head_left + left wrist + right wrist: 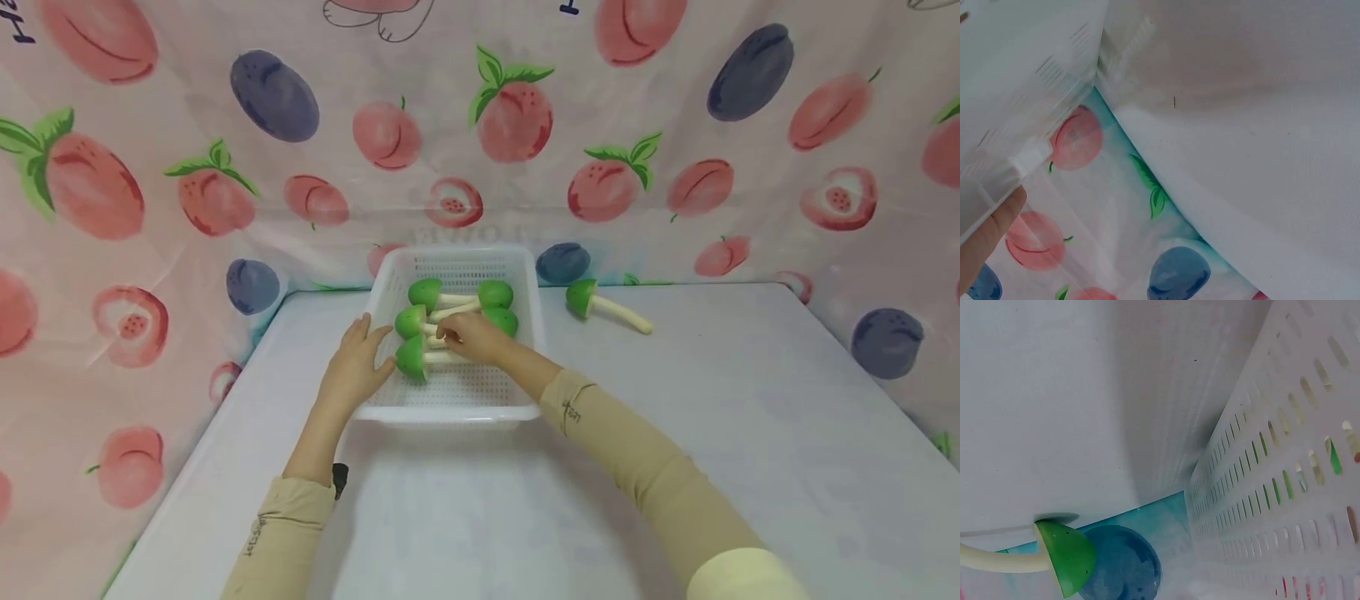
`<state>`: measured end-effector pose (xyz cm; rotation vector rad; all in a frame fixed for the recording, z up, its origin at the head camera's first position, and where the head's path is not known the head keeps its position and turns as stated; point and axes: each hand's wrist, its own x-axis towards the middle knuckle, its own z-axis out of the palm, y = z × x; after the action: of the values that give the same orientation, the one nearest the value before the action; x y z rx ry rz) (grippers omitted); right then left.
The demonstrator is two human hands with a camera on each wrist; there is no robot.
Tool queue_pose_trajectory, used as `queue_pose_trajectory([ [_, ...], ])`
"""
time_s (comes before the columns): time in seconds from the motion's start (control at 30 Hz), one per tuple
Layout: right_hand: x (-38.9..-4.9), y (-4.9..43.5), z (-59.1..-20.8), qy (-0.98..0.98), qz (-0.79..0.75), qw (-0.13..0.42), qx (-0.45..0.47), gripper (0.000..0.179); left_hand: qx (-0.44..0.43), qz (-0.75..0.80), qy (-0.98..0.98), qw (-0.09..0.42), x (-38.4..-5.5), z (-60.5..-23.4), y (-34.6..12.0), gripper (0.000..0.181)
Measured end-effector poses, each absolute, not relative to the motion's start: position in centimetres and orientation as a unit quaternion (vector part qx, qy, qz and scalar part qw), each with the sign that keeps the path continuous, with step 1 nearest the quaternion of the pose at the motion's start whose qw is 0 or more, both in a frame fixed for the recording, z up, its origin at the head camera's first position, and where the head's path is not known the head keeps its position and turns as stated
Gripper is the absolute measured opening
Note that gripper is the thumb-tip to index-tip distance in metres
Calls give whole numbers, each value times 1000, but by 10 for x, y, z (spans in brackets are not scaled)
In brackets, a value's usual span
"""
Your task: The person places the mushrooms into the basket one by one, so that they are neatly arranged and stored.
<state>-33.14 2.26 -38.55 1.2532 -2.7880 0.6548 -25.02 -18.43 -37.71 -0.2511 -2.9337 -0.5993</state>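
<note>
A white plastic basket [450, 412] holds several toy mushrooms with green caps and cream stems. My right hand [474, 337] reaches over the basket's right side, its fingers curled and pinching the stem of a mushroom [410, 322] in the middle of the left row. Part of that stem is hidden behind the fingers. At the basket's left wall, my left hand [352, 367] has its fingers spread, with the thumb over the rim near the front left mushroom [412, 358]. In the left wrist view, one finger [994, 228] lies along the basket's edge.
Another green mushroom [581, 298] lies on the white table [675, 400] to the right of the basket; the right wrist view shows its cap [1066, 557] too. A fruit-printed cloth [465, 125] hangs behind the table and along its left side.
</note>
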Motion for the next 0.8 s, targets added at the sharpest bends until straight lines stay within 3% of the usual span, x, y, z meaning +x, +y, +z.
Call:
queue_pose_trajectory([
  [0.8, -332, 24, -384, -864, 239, 40, 441, 14, -85, -198, -974, 69, -250, -376, -185, 48],
])
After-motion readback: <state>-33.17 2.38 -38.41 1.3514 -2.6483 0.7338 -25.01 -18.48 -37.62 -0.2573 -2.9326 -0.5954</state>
